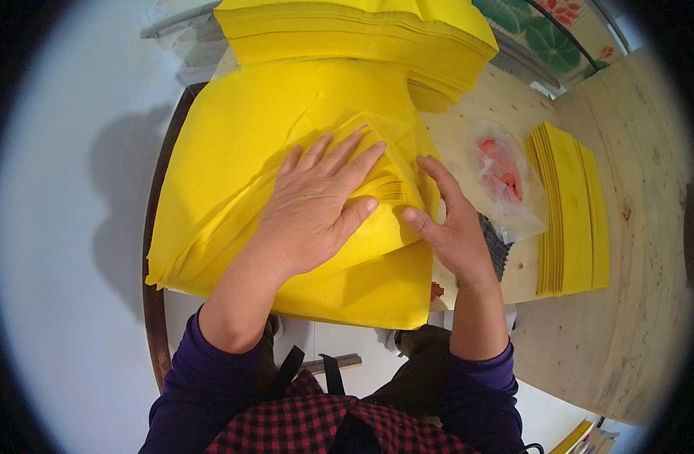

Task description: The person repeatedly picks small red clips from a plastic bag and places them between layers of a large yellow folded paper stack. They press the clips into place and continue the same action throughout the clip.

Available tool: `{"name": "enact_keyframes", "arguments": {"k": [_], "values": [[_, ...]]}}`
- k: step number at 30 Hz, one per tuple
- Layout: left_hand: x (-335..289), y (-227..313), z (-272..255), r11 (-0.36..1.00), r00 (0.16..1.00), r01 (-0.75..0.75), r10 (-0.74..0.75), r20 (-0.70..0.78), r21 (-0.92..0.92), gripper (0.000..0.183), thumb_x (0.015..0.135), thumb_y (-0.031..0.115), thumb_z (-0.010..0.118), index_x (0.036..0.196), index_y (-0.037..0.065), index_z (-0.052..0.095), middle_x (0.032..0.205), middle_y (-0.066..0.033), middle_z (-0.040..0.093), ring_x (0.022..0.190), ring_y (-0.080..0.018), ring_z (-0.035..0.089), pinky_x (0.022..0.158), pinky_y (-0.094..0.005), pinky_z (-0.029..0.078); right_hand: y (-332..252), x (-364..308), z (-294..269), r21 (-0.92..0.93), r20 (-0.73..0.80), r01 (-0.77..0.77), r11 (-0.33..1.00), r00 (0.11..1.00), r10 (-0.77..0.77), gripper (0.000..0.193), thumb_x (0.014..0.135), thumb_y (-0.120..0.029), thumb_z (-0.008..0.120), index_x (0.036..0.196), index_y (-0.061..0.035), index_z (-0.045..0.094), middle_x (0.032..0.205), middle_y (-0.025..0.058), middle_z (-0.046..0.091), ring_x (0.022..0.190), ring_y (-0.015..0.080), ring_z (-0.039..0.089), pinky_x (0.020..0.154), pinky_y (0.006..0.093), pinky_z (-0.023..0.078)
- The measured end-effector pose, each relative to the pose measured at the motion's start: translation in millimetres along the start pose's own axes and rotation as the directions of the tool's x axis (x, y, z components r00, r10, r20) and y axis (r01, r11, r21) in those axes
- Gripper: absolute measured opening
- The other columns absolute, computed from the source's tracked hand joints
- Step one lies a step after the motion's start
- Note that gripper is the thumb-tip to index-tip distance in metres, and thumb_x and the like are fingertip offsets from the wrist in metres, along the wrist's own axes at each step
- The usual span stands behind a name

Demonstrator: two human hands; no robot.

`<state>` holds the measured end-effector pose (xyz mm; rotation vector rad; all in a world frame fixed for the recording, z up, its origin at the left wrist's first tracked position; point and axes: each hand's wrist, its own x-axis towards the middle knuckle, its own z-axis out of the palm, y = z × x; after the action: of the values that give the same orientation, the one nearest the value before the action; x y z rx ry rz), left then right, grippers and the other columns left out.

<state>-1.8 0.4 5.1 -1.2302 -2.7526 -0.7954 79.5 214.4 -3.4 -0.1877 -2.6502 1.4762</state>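
Note:
A broad pile of yellow paper-like sheets (245, 125) covers the table before me. On its upper layers, my left hand (305, 200) lies flat with the fingers spread, pressing a folded-over bunch of thin sheets (383, 189). The bunch fans into several layers beside my left thumb, and a small pinkish mark shows by its upper corner. My right hand (460, 234) is at the right edge of the pile, thumb and forefinger apart, holding nothing that I can see. Its other fingers are mostly hidden.
A tall stack of yellow sheets (354, 45) stands at the back. To the right lie a clear plastic bag (532, 204) with red pieces inside, a dark grey cloth (499, 246) and a folded yellow bundle (574, 216). A wooden panel (627, 325) bounds the right; a white wall (52, 227), the left.

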Motion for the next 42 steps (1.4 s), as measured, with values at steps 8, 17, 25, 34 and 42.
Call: {"name": "enact_keyframes", "arguments": {"k": [8, 17, 25, 34, 42], "values": [[-1, 1, -2, 1.0, 1.0, 0.006, -0.006, 0.009, -0.005, 0.061, 0.098, 0.042, 0.048, 0.152, 0.016, 0.037, 0.158, -0.0137, 0.034, 0.143, -0.0435, 0.031, 0.116, -0.06, 0.021, -1, -5, -8, -0.103, 0.128, 0.029, 0.994, 0.992, -0.016, 0.093, 0.07, -0.03, 0.084, 0.148, -0.0055, 0.039, 0.156, 0.0257, 0.031, 0.148, 0.0359, 0.028, 0.119, 0.041, 0.026], [0, -1, 0, 1.0, 1.0, -0.001, 0.001, 0.004, -0.004, 0.061, 0.098, 0.041, 0.049, 0.153, 0.016, 0.036, 0.158, -0.014, 0.034, 0.143, -0.0436, 0.032, 0.116, -0.0596, 0.021, -1, 0, -8, -0.029, 0.053, 0.033, 0.999, 0.998, -0.031, 0.101, 0.068, -0.041, 0.086, 0.149, -0.0053, 0.038, 0.156, 0.0275, 0.031, 0.148, 0.0364, 0.027, 0.119, 0.042, 0.024], [0, 0, 0, 1.0, 1.0, -0.004, 0.004, -0.002, 0.002, 0.061, 0.098, 0.042, 0.049, 0.152, 0.016, 0.037, 0.158, -0.0142, 0.034, 0.142, -0.0439, 0.032, 0.115, -0.0603, 0.022, -3, -3, -6, -0.129, 0.108, 0.066, 0.99, 0.993, -0.052, 0.092, 0.072, -0.03, 0.083, 0.149, -0.005, 0.038, 0.155, 0.0269, 0.034, 0.147, 0.0374, 0.028, 0.119, 0.0417, 0.025], [0, -1, 1, 1.0, 1.0, 0.006, -0.006, 0.001, -0.006, 0.061, 0.098, 0.043, 0.048, 0.152, 0.017, 0.037, 0.158, -0.014, 0.034, 0.143, -0.0435, 0.031, 0.116, -0.0602, 0.022, -1, 0, -6, 0.014, 0.044, 0.074, 0.997, 0.996, -0.075, 0.087, 0.076, -0.037, 0.081, 0.146, -0.0038, 0.042, 0.153, 0.0261, 0.037, 0.145, 0.0376, 0.033, 0.118, 0.0412, 0.027], [0, -1, 1, 1.0, 1.0, 0.001, -0.001, 0.002, -0.001, 0.061, 0.099, 0.044, 0.047, 0.153, 0.017, 0.036, 0.158, -0.014, 0.034, 0.143, -0.0437, 0.031, 0.116, -0.0599, 0.021, 0, 1, 3, -0.039, 0.018, 0.033, 0.999, 0.999, -0.032, 0.083, 0.076, -0.031, 0.08, 0.144, -0.0021, 0.043, 0.151, 0.0256, 0.039, 0.144, 0.0369, 0.036, 0.118, 0.0408, 0.028]]}}
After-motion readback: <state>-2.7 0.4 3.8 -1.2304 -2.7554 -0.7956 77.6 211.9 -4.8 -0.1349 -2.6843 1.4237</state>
